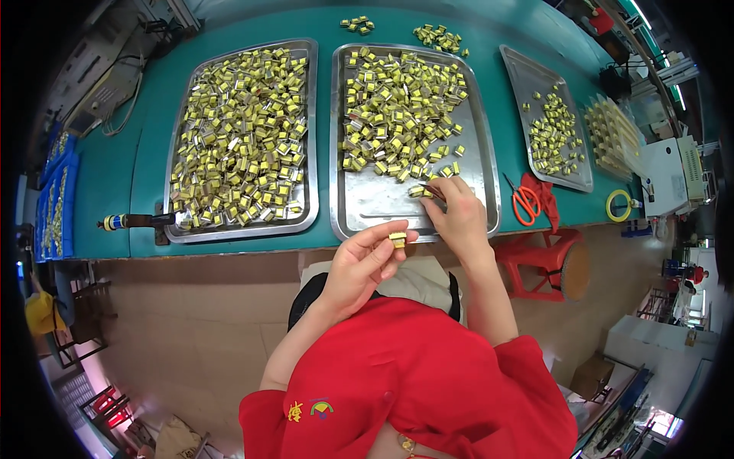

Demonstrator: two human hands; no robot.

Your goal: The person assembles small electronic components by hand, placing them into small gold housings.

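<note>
My left hand (359, 268) is closed in a pinch on a small yellow-taped transformer (397, 240), held just past the near edge of the middle metal tray (359, 206). My right hand (461, 216) reaches over that tray's near right part, fingers pinched round a thin dark tool (434, 190) whose exact kind I cannot make out. Right at its tip lies another small transformer (417, 191). A heap of the same yellow and silver transformers (397, 107) covers the far and left part of this tray.
A fuller tray (312, 153) of transformers stands left, a smaller batch in a tray (520, 73) at right. Orange-handled scissors (526, 205), a red cloth (544, 200) and a yellow tape roll (618, 205) lie right. A dark-handled tool (134, 221) sits left; a red stool (535, 264) stands below.
</note>
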